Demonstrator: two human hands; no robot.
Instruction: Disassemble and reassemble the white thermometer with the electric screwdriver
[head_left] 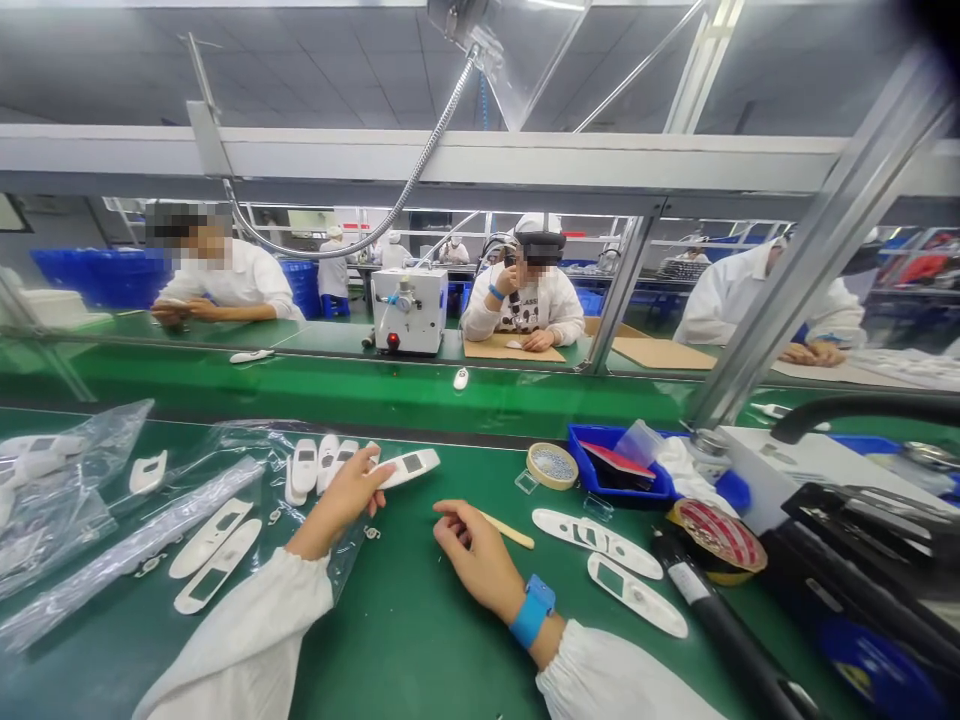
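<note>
My left hand (345,502) is closed around one end of a white handheld plastic device (412,465) with a small dark display window, raised above the green bench. Just behind that hand, several similar white devices (304,466) lie side by side on clear plastic. My right hand (478,556), with a blue band on the wrist, hovers over the bench with its fingers loosely bent and apart, holding nothing visible. Beside it lies a pale flat stick (510,530), partly hidden by the hand. White long shells (636,594) with window openings rest to its right, and two more (217,566) to the left.
Clear plastic bags (67,480) with white parts cover the left side. A roll of tape holding small pieces (553,466), a blue tray (622,490), a red-and-tan tape roll (716,540) and a black tool (727,630) stand right. Co-workers sit beyond the green belt (360,400).
</note>
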